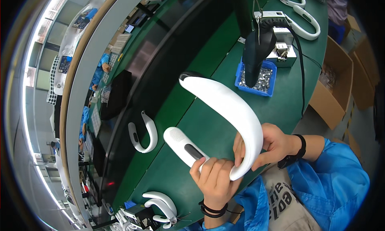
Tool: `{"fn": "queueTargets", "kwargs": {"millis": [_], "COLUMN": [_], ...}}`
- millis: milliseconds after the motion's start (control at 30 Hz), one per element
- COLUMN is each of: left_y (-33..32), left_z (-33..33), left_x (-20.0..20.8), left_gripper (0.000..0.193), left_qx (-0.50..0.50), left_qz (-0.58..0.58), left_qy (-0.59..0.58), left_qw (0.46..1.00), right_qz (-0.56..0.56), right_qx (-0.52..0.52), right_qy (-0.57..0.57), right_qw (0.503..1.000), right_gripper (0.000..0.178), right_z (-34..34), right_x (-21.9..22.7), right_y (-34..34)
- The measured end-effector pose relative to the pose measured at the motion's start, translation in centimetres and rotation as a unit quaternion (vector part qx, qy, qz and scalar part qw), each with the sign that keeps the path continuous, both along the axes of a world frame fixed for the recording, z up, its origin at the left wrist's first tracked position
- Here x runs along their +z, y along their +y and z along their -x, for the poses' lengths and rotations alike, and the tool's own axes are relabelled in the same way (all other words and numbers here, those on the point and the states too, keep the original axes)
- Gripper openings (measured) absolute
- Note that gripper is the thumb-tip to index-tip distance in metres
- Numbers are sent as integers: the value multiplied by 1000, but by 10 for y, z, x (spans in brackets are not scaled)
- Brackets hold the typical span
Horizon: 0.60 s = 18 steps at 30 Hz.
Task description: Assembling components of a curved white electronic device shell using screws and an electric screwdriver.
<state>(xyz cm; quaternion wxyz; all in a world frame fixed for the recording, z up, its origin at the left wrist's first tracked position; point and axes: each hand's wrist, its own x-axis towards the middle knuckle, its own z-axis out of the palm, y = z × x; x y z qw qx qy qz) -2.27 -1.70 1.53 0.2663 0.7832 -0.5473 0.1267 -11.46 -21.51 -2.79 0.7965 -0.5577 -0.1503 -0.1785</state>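
A white U-shaped neck fan [230, 100] is held up over the green table, with a dark tip at its far end. Its nearer arm carries a dark oval panel and a patch of tiny holes. My left hand [216, 177] is wrapped round that nearer arm, close to the dark panel. At the bend, my right hand [268, 144] grips the fan, with the thumb and fingers on either side; part of these fingers is hidden behind the white shell. Beyond the fan, a black electric screwdriver [256, 54] hangs over a blue bin [243, 85] holding small metal parts.
Behind the bin stands a metal fixture [284, 56]. Another white neck fan [150, 130] lies by the dark conveyor belt [160, 62]; several more lie at the lower left and far right. Open cardboard boxes [329, 94] stand right of the table. A black cable runs down the right side.
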Motion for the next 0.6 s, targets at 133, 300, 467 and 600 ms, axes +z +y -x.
{"fn": "queueTargets", "kwargs": {"millis": [133,300,467,600], "left_y": [0,2,-7,-10], "left_z": [-1,-5,-1,3], "left_x": [3,-7,-4,-7], "left_gripper": [29,28,25,25], "left_qx": [-68,-81,-65,-54], "left_qz": [-20,9,26,27], "left_qy": [87,119,113,102], "left_qw": [994,990,991,993], "right_qz": [-68,47,57,54], "right_qx": [1,-11,6,6], "right_qy": [4,14,56,72], "right_qw": [998,999,997,996], "right_gripper": [33,36,36,33], "right_z": [3,2,10,8], "right_x": [7,16,3,-1], "right_y": [5,1,2,0]}}
